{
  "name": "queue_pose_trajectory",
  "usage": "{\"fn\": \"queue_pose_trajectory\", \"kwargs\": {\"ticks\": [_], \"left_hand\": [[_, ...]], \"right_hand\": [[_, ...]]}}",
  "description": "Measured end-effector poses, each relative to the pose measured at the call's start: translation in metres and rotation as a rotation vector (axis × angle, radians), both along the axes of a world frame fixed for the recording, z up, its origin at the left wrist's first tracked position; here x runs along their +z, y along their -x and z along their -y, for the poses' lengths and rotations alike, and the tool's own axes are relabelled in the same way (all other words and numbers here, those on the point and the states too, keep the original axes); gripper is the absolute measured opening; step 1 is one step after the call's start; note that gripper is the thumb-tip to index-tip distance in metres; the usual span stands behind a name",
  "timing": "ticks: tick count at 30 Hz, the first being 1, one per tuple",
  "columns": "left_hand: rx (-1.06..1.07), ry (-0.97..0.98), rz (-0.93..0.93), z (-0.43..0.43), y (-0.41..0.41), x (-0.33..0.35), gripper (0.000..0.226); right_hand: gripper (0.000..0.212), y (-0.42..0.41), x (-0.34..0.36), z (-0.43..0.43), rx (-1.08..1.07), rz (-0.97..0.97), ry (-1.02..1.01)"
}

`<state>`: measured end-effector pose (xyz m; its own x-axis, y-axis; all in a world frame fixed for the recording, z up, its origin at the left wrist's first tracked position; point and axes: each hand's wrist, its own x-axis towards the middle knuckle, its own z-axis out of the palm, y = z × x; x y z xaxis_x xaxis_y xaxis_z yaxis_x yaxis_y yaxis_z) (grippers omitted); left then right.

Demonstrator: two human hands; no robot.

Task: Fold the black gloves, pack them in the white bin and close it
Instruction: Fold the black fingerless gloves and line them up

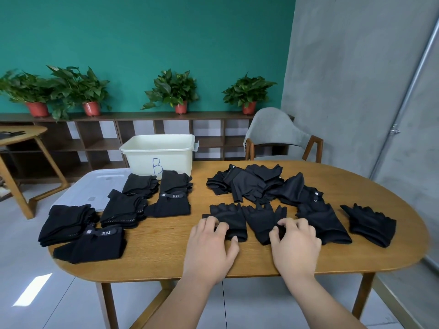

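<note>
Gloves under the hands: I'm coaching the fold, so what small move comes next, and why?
Probably lay the right glove onto the left glove: both lie flat side by side, the left hand and right hand each pinching a cuff.

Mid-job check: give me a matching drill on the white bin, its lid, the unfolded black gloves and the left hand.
1. white plastic bin marked B
2. pale flat plastic lid
3. loose heap of black gloves
4. left hand

A. lies flat at the oval wooden table's left end
B. grips the cuff of a flat black glove near the front edge
C. stands open at the far edge
D. piled right of the bin

Pairs: 1-C, 2-A, 3-D, 4-B
</note>
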<state>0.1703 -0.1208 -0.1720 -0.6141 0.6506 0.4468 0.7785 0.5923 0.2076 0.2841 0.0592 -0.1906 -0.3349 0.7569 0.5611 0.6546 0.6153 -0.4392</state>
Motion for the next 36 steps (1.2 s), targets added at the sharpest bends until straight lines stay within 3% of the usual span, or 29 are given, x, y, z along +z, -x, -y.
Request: {"fn": "queue_pose_trajectory", "kwargs": {"ticks": [4,8,13,23,29,34,36], "left_hand": [[0.049,0.006,0.017,0.002,-0.002,-0.001,0.046],[0.028,-0.045,0.024,0.002,-0.001,-0.005,0.044],[-0.044,-0.121,0.030,0.004,0.000,-0.008,0.038],[-0.178,-0.074,0.101,0.008,0.002,-0.006,0.054],[-0.231,-0.035,0.161,0.010,0.002,-0.004,0.056],[-0.247,-0.038,0.151,0.011,0.001,-0.001,0.055],[-0.249,-0.026,0.140,0.010,0.002,-0.001,0.056]], "right_hand": [[0.037,0.001,0.001,0.000,-0.085,0.059,0.057],[0.035,0.001,0.002,-0.001,-0.057,0.030,0.075],[0.026,-0.003,0.005,-0.003,0.071,-0.184,0.192],[0.022,-0.014,0.028,-0.004,0.242,-0.576,0.393],[0.023,-0.008,0.069,-0.008,0.319,-0.502,0.115],[0.019,0.006,0.093,0.001,0.507,-0.262,-0.285],[0.019,0.017,0.086,0.004,0.635,-0.048,-0.375]]}}
